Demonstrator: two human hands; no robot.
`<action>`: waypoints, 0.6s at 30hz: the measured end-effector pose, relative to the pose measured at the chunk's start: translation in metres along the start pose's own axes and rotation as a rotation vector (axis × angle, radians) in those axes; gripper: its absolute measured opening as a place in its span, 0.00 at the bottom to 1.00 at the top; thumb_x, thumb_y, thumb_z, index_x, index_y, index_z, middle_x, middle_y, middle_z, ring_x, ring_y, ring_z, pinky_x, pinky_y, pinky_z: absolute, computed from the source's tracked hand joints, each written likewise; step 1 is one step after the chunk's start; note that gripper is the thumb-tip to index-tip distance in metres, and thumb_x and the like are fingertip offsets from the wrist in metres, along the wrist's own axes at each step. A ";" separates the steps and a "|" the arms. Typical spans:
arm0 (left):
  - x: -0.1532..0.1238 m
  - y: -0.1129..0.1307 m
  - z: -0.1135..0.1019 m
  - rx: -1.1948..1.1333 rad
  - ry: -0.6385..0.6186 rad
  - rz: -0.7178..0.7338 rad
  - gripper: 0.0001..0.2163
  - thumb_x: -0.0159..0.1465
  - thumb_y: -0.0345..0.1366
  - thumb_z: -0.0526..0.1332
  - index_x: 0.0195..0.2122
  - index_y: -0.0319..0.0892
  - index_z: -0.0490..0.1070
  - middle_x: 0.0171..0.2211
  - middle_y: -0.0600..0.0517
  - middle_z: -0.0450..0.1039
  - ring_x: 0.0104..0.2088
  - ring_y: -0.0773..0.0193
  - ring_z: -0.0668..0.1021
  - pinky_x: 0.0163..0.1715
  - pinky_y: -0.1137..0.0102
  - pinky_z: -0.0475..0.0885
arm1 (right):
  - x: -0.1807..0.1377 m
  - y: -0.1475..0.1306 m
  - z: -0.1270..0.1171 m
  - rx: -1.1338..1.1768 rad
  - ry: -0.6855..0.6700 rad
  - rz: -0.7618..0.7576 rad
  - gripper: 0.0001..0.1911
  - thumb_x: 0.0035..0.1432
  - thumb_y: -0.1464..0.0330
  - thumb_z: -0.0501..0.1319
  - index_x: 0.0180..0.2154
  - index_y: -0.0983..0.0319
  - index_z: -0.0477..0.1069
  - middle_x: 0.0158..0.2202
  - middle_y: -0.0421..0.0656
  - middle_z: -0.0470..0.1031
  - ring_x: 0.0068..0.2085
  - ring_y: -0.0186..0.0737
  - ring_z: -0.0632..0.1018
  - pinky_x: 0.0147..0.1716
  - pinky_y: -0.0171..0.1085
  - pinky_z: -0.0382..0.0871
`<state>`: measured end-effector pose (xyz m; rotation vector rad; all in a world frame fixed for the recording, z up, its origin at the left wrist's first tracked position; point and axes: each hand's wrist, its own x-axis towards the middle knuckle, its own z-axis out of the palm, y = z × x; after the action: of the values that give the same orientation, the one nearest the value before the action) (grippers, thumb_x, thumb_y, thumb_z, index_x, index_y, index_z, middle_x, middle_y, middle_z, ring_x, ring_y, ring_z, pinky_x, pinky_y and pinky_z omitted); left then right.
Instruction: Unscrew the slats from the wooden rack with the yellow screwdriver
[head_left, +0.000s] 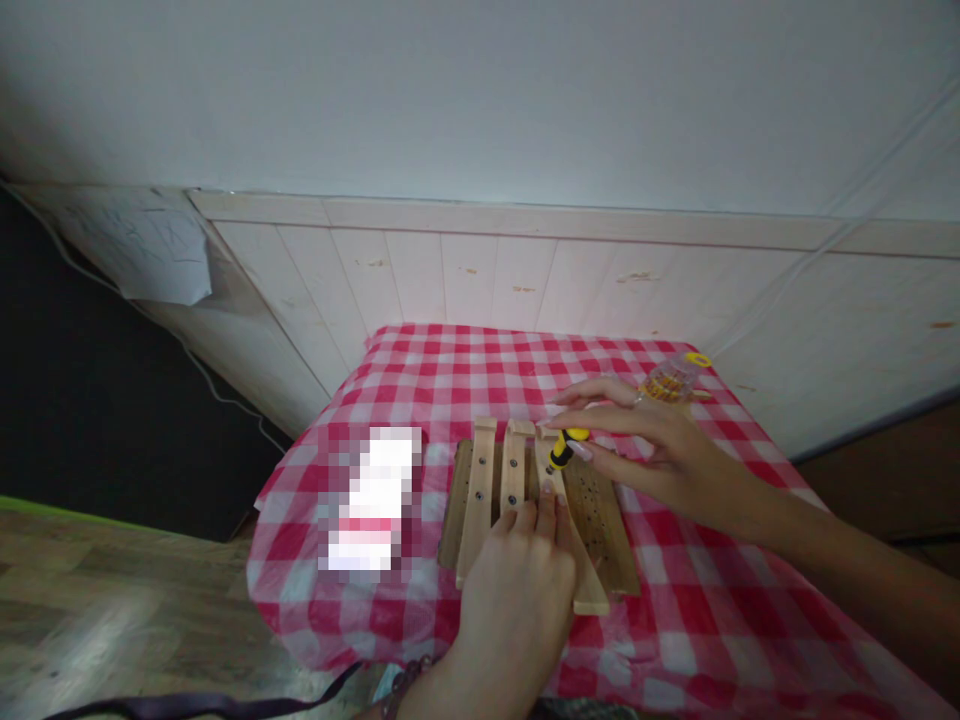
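A stubby yellow and black screwdriver [560, 452] stands slightly tilted with its lower end at a screw in the rightmost light wooden piece [589, 590]. My right hand [649, 440] pinches its handle with the thumb and a finger; the other fingers stretch out above. My left hand [521, 575] lies over the wooden pieces, fingers extended and fingertips pressing on the rightmost one just below the screwdriver. Two similar pieces, the left one [477, 525] and the middle one [514, 475], each show two dark screws. All three lie across a darker wooden board [604, 520] with small holes.
A red and white checked cloth [442, 375] covers the table. On the left lies a blurred-out white item [375, 500]. Beyond my right hand is a clear container with a yellow top [671, 378], holding small yellowish things. A panelled wall [480, 280] borders the table's far side.
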<state>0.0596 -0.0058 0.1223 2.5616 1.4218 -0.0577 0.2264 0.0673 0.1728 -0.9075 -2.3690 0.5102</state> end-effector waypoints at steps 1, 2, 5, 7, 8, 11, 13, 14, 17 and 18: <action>0.000 0.000 0.001 -0.001 0.009 0.000 0.21 0.68 0.28 0.60 0.62 0.29 0.65 0.60 0.35 0.67 0.55 0.49 0.76 0.50 0.62 0.76 | 0.001 -0.001 -0.002 -0.015 -0.021 -0.023 0.14 0.64 0.69 0.57 0.48 0.56 0.77 0.48 0.47 0.78 0.49 0.42 0.80 0.45 0.43 0.77; 0.000 0.000 0.001 -0.004 0.016 0.002 0.21 0.68 0.29 0.61 0.61 0.29 0.66 0.60 0.36 0.68 0.55 0.49 0.76 0.50 0.62 0.76 | 0.001 -0.002 -0.004 -0.031 -0.045 -0.042 0.14 0.64 0.70 0.56 0.48 0.56 0.76 0.46 0.46 0.79 0.47 0.41 0.80 0.44 0.42 0.77; 0.000 0.000 0.002 -0.015 0.026 0.010 0.21 0.67 0.29 0.61 0.61 0.29 0.67 0.60 0.35 0.68 0.55 0.49 0.77 0.50 0.61 0.75 | 0.003 -0.003 -0.008 -0.114 -0.100 -0.089 0.14 0.66 0.70 0.54 0.49 0.56 0.75 0.45 0.45 0.80 0.46 0.42 0.80 0.45 0.43 0.76; 0.000 0.000 0.001 -0.015 0.016 0.004 0.21 0.68 0.28 0.61 0.61 0.28 0.66 0.60 0.35 0.67 0.55 0.49 0.76 0.50 0.62 0.75 | 0.003 -0.003 -0.010 -0.184 -0.130 -0.130 0.15 0.68 0.69 0.51 0.48 0.57 0.74 0.46 0.46 0.81 0.47 0.43 0.80 0.46 0.44 0.75; 0.000 0.000 0.000 -0.013 0.006 0.000 0.21 0.68 0.28 0.60 0.61 0.28 0.66 0.61 0.35 0.67 0.55 0.50 0.76 0.50 0.62 0.75 | 0.004 -0.002 -0.010 -0.221 -0.139 -0.148 0.16 0.69 0.69 0.50 0.48 0.57 0.74 0.45 0.46 0.81 0.47 0.44 0.80 0.45 0.43 0.75; -0.001 0.001 -0.001 -0.008 -0.006 -0.009 0.21 0.68 0.27 0.59 0.62 0.29 0.66 0.61 0.36 0.67 0.56 0.50 0.76 0.50 0.64 0.75 | 0.004 0.003 -0.012 -0.384 -0.125 -0.139 0.19 0.71 0.63 0.47 0.44 0.59 0.75 0.39 0.47 0.82 0.38 0.45 0.82 0.35 0.41 0.74; -0.002 0.001 -0.001 -0.006 -0.002 -0.005 0.21 0.68 0.27 0.59 0.62 0.30 0.66 0.60 0.37 0.67 0.56 0.50 0.76 0.50 0.63 0.75 | 0.004 0.004 -0.012 -0.557 -0.098 -0.112 0.23 0.71 0.56 0.47 0.37 0.61 0.75 0.28 0.46 0.80 0.28 0.44 0.80 0.26 0.39 0.67; -0.002 0.001 0.000 -0.006 0.000 -0.005 0.21 0.68 0.28 0.59 0.62 0.30 0.66 0.60 0.37 0.68 0.56 0.50 0.76 0.50 0.63 0.75 | 0.004 0.004 -0.011 -0.640 -0.088 -0.115 0.25 0.70 0.54 0.47 0.33 0.61 0.74 0.24 0.45 0.78 0.24 0.43 0.78 0.23 0.38 0.63; -0.002 0.000 0.001 -0.002 0.001 0.002 0.21 0.68 0.28 0.60 0.62 0.29 0.65 0.61 0.36 0.67 0.56 0.49 0.76 0.50 0.63 0.75 | 0.007 0.001 -0.007 -0.789 -0.042 -0.156 0.28 0.71 0.54 0.45 0.26 0.60 0.72 0.17 0.43 0.73 0.20 0.40 0.73 0.22 0.37 0.54; -0.001 0.000 0.000 0.002 0.002 0.005 0.21 0.68 0.28 0.59 0.62 0.29 0.65 0.61 0.35 0.67 0.56 0.49 0.76 0.50 0.63 0.75 | 0.008 0.000 -0.005 -0.811 -0.017 -0.147 0.29 0.71 0.56 0.43 0.26 0.60 0.72 0.17 0.42 0.72 0.19 0.39 0.73 0.22 0.37 0.53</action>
<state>0.0589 -0.0070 0.1222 2.5668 1.4171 -0.0561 0.2247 0.0736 0.1788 -1.0270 -2.6470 -0.5540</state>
